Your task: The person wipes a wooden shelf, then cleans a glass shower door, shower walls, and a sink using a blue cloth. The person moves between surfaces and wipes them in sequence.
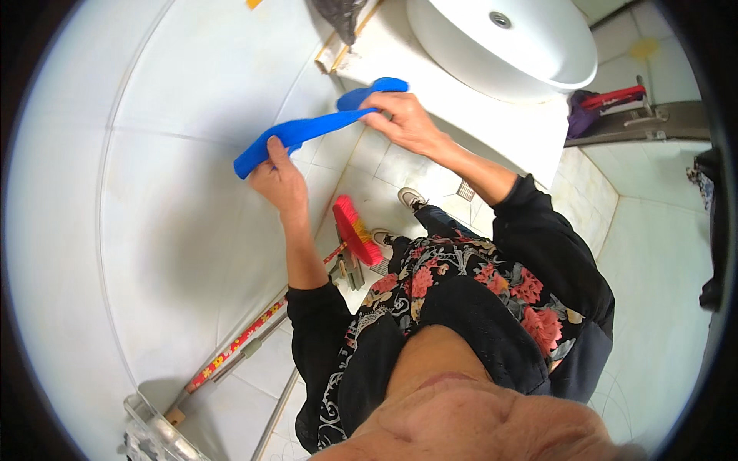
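Note:
A bright blue cloth (311, 129) is stretched between my two hands in front of the white tiled wall. My left hand (280, 178) grips its lower left end, with the thumb lying on top of the fabric. Farther up and to the right, my right hand (403, 120) pinches the cloth between thumb and fingers. Beyond those fingers a loose folded part of the cloth stands out near the counter edge. The cloth is held in the air, apart from the white countertop (461, 112).
A white oval basin (513, 52) sits on the countertop. A dark plastic bag (340, 17) hangs at its left end. Against the wall lean a red broom (354, 230) and a mop (350, 271). A clear rack (158, 426) is at lower left. Floor drain (466, 190) lies below.

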`<action>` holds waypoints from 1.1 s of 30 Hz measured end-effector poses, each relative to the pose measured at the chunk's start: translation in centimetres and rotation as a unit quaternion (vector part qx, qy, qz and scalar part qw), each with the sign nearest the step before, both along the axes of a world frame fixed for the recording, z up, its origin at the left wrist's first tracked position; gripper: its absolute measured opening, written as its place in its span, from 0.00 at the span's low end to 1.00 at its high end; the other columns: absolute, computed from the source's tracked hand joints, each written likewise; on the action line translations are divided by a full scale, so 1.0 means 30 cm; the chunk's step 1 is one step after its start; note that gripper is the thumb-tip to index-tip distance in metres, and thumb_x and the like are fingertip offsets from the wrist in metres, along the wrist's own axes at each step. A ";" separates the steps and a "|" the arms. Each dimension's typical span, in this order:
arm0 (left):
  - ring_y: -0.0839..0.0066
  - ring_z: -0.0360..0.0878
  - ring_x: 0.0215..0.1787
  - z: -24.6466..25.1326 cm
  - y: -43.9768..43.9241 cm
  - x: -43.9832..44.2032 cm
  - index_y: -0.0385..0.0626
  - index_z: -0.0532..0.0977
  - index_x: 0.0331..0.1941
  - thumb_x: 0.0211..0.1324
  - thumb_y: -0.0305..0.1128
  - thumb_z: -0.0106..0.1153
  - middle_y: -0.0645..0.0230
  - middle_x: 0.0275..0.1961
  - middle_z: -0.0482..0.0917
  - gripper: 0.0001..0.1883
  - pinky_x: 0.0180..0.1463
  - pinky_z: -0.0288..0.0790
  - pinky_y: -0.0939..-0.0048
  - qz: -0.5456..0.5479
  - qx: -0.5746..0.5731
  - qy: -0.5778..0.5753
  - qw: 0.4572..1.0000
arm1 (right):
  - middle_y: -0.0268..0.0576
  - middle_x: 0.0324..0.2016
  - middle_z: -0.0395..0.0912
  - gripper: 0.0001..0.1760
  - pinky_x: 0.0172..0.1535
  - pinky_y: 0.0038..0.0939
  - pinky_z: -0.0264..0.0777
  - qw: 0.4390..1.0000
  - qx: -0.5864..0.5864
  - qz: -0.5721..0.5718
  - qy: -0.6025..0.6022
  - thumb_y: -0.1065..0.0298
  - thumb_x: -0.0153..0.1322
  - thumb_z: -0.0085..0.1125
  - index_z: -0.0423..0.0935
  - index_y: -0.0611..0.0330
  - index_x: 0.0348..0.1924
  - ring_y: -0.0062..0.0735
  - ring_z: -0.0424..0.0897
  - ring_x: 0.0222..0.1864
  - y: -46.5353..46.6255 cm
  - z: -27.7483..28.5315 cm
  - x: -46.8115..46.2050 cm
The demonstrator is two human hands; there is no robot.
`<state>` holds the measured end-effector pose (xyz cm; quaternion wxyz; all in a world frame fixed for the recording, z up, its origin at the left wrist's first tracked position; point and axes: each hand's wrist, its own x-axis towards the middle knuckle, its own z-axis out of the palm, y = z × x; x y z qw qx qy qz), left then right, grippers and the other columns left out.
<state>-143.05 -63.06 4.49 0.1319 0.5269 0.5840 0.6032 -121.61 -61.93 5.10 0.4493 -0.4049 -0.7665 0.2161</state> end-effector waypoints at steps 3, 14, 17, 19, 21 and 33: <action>0.72 0.71 0.21 -0.009 0.066 0.165 0.33 0.75 0.23 0.62 0.39 0.50 0.62 0.20 0.76 0.20 0.29 0.66 0.68 -0.063 0.067 -0.028 0.995 | 0.42 0.20 0.74 0.05 0.27 0.32 0.67 0.992 0.083 -0.090 0.034 0.70 0.64 0.57 0.76 0.61 0.31 0.37 0.74 0.22 -0.044 0.062 0.130; 0.49 0.70 0.52 -0.412 0.290 0.784 0.32 0.78 0.25 0.59 0.37 0.51 0.45 0.40 0.78 0.18 0.56 0.62 0.52 -0.171 -0.014 0.185 0.968 | 0.44 0.19 0.73 0.16 0.35 0.40 0.68 0.939 -0.087 -0.176 -0.281 0.68 0.58 0.61 0.77 0.61 0.39 0.45 0.75 0.24 -0.055 -0.267 0.524; 0.52 0.60 0.65 -0.442 0.325 0.774 0.32 0.79 0.31 0.60 0.36 0.49 0.46 0.48 0.77 0.17 0.66 0.51 0.51 -0.191 -0.038 0.284 0.939 | 0.43 0.19 0.74 0.19 0.34 0.38 0.70 0.952 -0.002 -0.145 -0.268 0.68 0.59 0.62 0.77 0.63 0.43 0.41 0.76 0.24 -0.037 -0.310 0.513; 0.54 0.57 0.67 -0.446 0.375 0.745 0.32 0.79 0.32 0.61 0.35 0.48 0.48 0.49 0.77 0.17 0.67 0.48 0.49 -0.205 -0.087 0.333 0.916 | 0.44 0.21 0.74 0.21 0.38 0.38 0.70 0.951 0.003 -0.156 -0.269 0.68 0.58 0.63 0.76 0.65 0.44 0.42 0.76 0.27 -0.019 -0.322 0.470; 0.54 0.58 0.67 -0.470 0.393 0.738 0.32 0.79 0.27 0.61 0.36 0.48 0.46 0.46 0.78 0.19 0.67 0.50 0.50 -0.217 -0.086 0.350 0.907 | 0.44 0.23 0.74 0.23 0.38 0.38 0.70 0.953 -0.007 -0.163 -0.254 0.68 0.57 0.63 0.75 0.65 0.45 0.44 0.76 0.30 -0.018 -0.341 0.419; 0.54 0.52 0.70 -0.517 0.656 0.765 0.34 0.81 0.22 0.60 0.39 0.47 0.44 0.36 0.80 0.21 0.66 0.47 0.50 -0.285 -0.058 0.433 0.853 | 0.49 0.26 0.76 0.34 0.34 0.38 0.68 0.936 -0.123 -0.257 -0.206 0.52 0.61 0.62 0.68 0.68 0.53 0.45 0.77 0.30 0.110 -0.356 0.311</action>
